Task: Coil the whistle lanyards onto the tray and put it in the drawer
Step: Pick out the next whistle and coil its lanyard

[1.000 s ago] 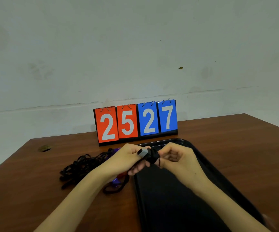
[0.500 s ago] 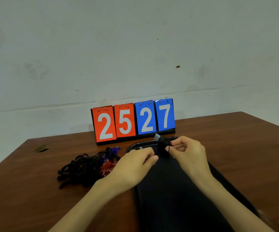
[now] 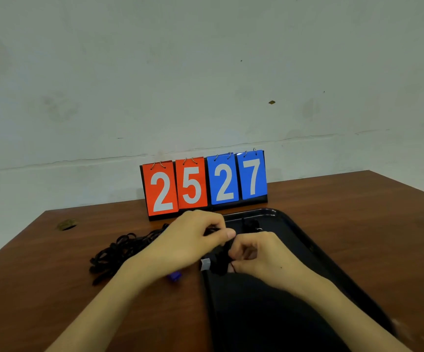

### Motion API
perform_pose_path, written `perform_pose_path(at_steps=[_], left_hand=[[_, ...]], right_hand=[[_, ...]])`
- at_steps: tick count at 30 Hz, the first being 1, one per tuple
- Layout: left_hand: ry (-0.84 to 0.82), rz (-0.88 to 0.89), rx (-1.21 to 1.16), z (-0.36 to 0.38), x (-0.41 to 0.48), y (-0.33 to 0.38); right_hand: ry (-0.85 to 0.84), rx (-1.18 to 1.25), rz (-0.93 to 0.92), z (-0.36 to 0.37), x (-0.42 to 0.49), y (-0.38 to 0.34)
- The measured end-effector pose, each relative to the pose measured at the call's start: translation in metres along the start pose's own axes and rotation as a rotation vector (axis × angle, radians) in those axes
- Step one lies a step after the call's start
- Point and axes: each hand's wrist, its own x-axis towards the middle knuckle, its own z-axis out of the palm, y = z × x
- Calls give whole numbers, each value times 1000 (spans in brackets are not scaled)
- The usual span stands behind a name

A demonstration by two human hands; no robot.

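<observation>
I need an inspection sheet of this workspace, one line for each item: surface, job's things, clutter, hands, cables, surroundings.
Surface: brown wooden table, grommet hole far left.
Job's things: black tray holding one coiled lanyard; lanyard pile left of tray; blue whistle near pile.
Clutter: flip scoreboard reading 25 27.
Hands: left hand and right hand both pinch a black lanyard over the tray's left edge.
Cables: nothing seen.
Surroundings: pale stained wall.
</observation>
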Motion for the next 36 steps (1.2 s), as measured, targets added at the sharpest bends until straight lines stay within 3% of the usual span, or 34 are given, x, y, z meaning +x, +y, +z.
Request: perform_pose_path(at_steps=[6, 11, 15, 18, 23, 26, 32, 36], left_hand=[[-51, -153, -378, -2, 5, -20], [-164, -262, -576, 12, 4, -18], [-100, -273, -603, 16, 5, -11], [-37, -257, -483, 17, 7, -9], [50, -183, -162, 16, 5, -5], [60, -135, 41, 16, 1, 1], [110, -43, 283, 9, -4, 12], [54, 2, 326, 2, -3, 8]], right_hand=[[-91, 388, -34, -8, -1, -8], [-27, 646, 13, -14, -1, -8], [92, 1007, 127, -18, 0, -6], [195, 1096, 201, -19, 3, -1], [333, 997, 328, -17, 6, 4], [370, 814, 358, -14, 7, 4], [371, 212, 195, -4, 2, 3], [217, 17, 96, 2, 1, 2]])
